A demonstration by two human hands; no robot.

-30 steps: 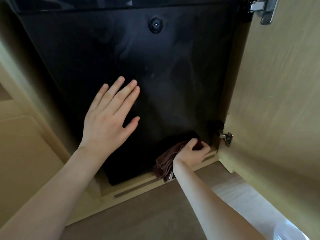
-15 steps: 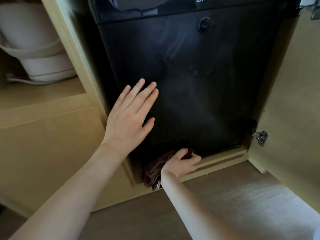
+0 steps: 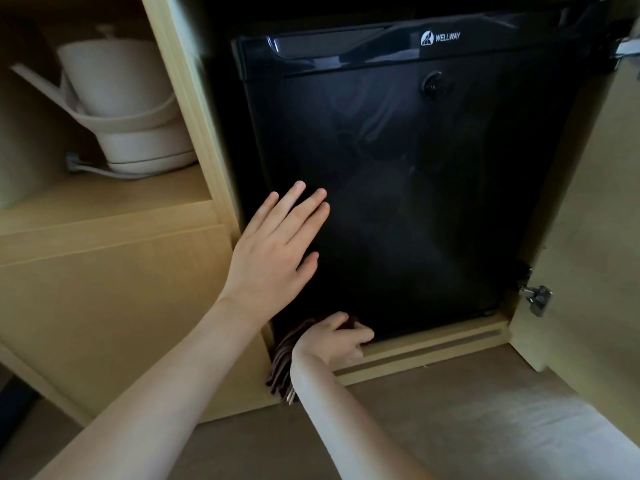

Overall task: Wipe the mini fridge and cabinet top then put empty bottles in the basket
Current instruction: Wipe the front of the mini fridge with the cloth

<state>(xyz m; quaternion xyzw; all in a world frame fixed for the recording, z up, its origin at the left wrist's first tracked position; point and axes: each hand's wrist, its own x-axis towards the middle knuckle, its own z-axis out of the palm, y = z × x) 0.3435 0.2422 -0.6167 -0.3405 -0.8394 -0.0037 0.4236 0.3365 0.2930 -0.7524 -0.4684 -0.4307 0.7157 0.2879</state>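
White "WELLWAY" lettering with a small logo (image 3: 440,38) on the glossy top band of the black mini fridge (image 3: 398,188); no other writing legible. A round lock (image 3: 433,85) just below the band, right of centre.

Fridge upright inside a light wood cabinet (image 3: 114,292), door closed and facing the camera, long axis vertical, base close above the cabinet's bottom rail (image 3: 433,344). Cabinet door (image 3: 595,216) swung open at the right, with a metal hinge (image 3: 536,299) near its lower corner and part of another at the top right edge.

Left hand (image 3: 273,251) spread flat, fingers extended and close together, thumb out to the side, in front of the lower left part of the fridge door; actual contact with the surface not certain. Nothing held.

Right hand (image 3: 334,339) low at the bottom left corner of the fridge, fingers curled over a dark brown cloth (image 3: 285,362), pressing it against the lower edge of the door. Cloth bunched, hanging below the wrist over the bottom rail.

In the open compartment at the left, a white electric kettle (image 3: 128,109) on its base, cord (image 3: 90,168) trailing along the shelf. Brown floor (image 3: 450,427) below, paler toward the lower right.
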